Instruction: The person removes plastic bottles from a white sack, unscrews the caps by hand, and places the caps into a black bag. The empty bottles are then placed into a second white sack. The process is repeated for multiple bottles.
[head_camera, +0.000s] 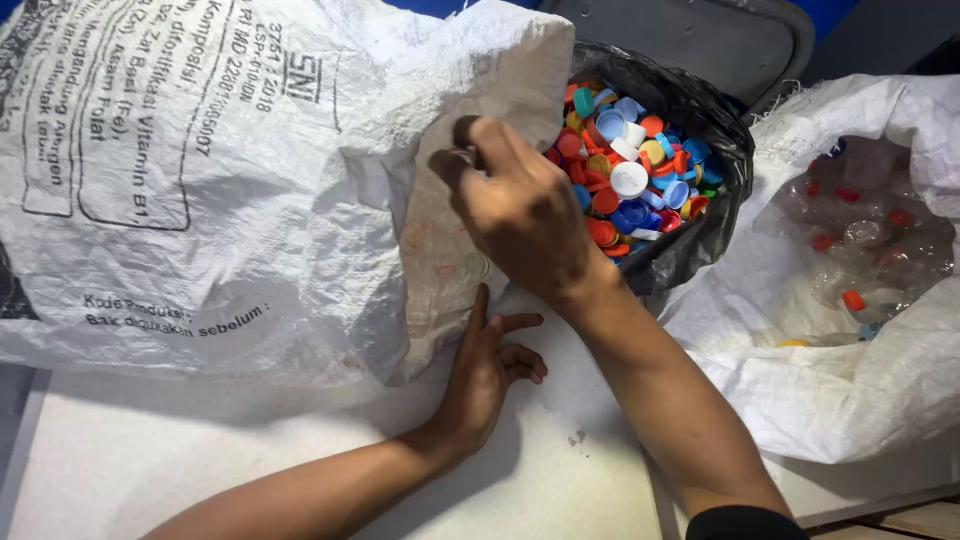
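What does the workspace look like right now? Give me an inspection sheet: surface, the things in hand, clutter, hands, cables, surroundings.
Surface: white table top, a small dark speck near the right forearm.
Things in hand: large white woven sack lying on its side, mouth facing right.
Clutter: black-lined bin full of mixed-colour bottle caps; second white sack holding clear plastic bottles.
Hands: right hand pinches the large sack's mouth edge; left hand lies by the sack's lower edge, fingers spread, holding nothing visible.
Cables: nothing seen.
Surroundings: dark grey lid behind the bin; wooden planks at lower right.
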